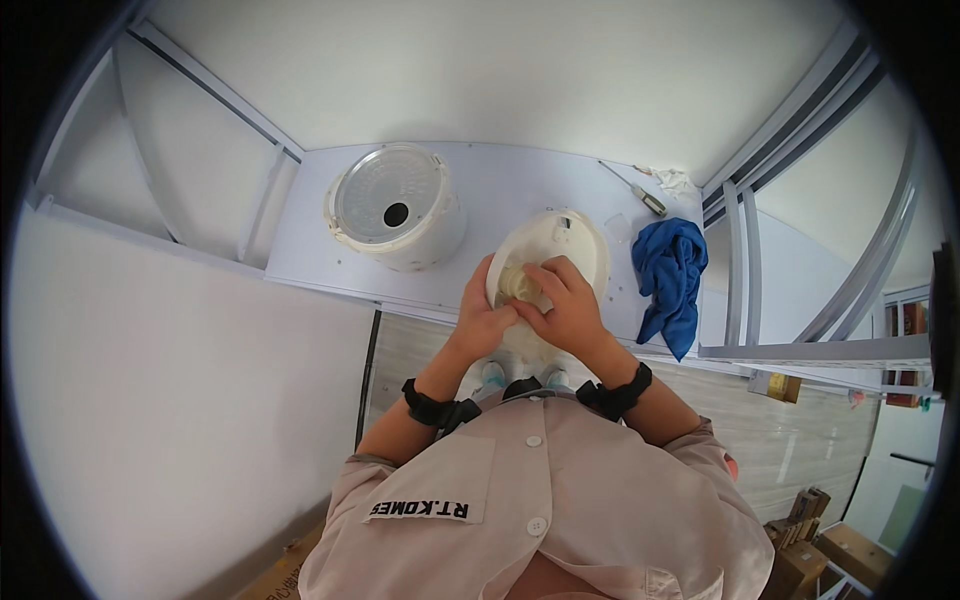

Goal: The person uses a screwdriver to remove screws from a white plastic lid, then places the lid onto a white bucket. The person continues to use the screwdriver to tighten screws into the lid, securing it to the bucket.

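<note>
A white oval shell [592, 258], like a cover or shallow housing, is tilted at the front edge of the table between my hands. My left hand [484, 318] is closed on its left rim, the thumb reaching inward. Inside the shell sits a small round cream-coloured fitting [514, 284]. My right hand [566, 308] is closed round this fitting from the right, thumb and fingers bent over it, and partly hides it. A small dark part shows near the far end of the shell.
To the left stands a white round tub [440, 238] with a translucent, dark-holed top. A screwdriver [640, 194], crumpled white tissue [676, 180] and blue cloth [668, 270] lie on the right of the white table [345, 275]. A metal frame [740, 265] rises at the right.
</note>
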{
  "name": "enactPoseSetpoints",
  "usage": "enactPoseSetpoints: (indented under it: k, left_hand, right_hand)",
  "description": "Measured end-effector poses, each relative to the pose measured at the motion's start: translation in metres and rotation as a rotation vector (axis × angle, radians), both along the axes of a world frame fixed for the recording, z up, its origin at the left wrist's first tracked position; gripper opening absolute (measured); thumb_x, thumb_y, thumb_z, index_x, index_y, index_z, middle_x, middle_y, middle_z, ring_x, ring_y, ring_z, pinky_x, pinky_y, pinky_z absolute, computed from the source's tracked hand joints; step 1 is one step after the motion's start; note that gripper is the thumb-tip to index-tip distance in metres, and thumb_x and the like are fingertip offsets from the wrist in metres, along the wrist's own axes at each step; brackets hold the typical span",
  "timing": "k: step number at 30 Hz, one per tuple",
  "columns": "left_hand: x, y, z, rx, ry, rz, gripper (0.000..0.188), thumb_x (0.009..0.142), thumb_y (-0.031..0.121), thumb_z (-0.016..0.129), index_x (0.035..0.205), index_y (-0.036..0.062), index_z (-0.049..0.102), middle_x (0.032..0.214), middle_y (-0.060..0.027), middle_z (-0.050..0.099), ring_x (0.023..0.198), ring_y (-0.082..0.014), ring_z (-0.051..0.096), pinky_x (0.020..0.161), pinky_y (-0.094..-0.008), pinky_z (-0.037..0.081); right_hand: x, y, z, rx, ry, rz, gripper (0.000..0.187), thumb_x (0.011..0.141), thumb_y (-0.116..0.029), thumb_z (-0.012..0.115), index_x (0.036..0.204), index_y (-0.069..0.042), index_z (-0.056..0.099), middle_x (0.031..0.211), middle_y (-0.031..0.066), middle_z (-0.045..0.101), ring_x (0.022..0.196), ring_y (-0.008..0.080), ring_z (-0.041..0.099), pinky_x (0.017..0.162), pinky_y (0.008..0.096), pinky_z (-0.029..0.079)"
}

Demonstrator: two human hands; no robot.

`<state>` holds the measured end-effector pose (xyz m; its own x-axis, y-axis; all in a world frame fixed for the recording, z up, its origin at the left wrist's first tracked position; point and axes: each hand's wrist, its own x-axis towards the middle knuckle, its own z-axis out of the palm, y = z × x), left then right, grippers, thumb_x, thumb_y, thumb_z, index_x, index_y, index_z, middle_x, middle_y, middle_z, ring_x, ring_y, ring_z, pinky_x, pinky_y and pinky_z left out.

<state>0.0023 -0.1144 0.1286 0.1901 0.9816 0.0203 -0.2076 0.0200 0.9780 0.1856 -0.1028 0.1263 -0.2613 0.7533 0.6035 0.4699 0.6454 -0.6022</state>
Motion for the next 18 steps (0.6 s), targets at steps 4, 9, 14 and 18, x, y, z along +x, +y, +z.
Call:
enactPoseSetpoints:
  k: [4, 9, 14, 18]
  left_hand:
    - [0.004, 0.000, 0.001, 0.005, -0.017, 0.005, 0.075, 0.071, -0.007, 0.056, 0.145, 0.0026, 0.053, 0.126, -0.0062, 0.065, 0.118, -0.0174, 0.062, 0.102, -0.0327, 0.052]
    - [0.004, 0.001, 0.003, -0.010, 0.022, 0.024, 0.077, 0.070, -0.008, 0.057, 0.146, 0.0023, 0.053, 0.128, -0.0064, 0.065, 0.119, -0.0181, 0.063, 0.103, -0.0333, 0.052]
    - [0.000, 0.004, -0.006, -0.018, -0.011, 0.047, 0.081, 0.070, -0.008, 0.058, 0.150, 0.0015, 0.051, 0.132, -0.0083, 0.065, 0.123, -0.0203, 0.063, 0.105, -0.0342, 0.052]
    - [-0.008, 0.008, -0.010, -0.040, 0.031, 0.119, 0.085, 0.069, -0.008, 0.057, 0.154, 0.0008, 0.049, 0.135, -0.0102, 0.065, 0.126, -0.0218, 0.063, 0.107, -0.0351, 0.052]
  right_hand:
    - [0.003, 0.000, -0.001, -0.007, -0.003, 0.016, 0.053, 0.079, -0.022, 0.091, 0.125, -0.007, 0.069, 0.110, 0.0133, 0.063, 0.092, 0.0356, 0.068, 0.075, 0.0426, 0.058]
    - [0.008, 0.001, 0.003, -0.036, 0.047, 0.026, 0.052, 0.079, -0.022, 0.092, 0.123, -0.006, 0.070, 0.108, 0.0139, 0.064, 0.090, 0.0358, 0.068, 0.075, 0.0426, 0.058]
    - [0.011, 0.001, 0.007, -0.082, 0.113, 0.046, 0.050, 0.081, -0.019, 0.092, 0.123, -0.006, 0.068, 0.106, 0.0127, 0.065, 0.087, 0.0309, 0.069, 0.074, 0.0390, 0.057]
    - [0.025, 0.002, -0.006, -0.235, 0.270, 0.059, 0.051, 0.086, -0.014, 0.090, 0.127, -0.004, 0.062, 0.106, 0.0097, 0.067, 0.090, 0.0207, 0.070, 0.076, 0.0336, 0.056]
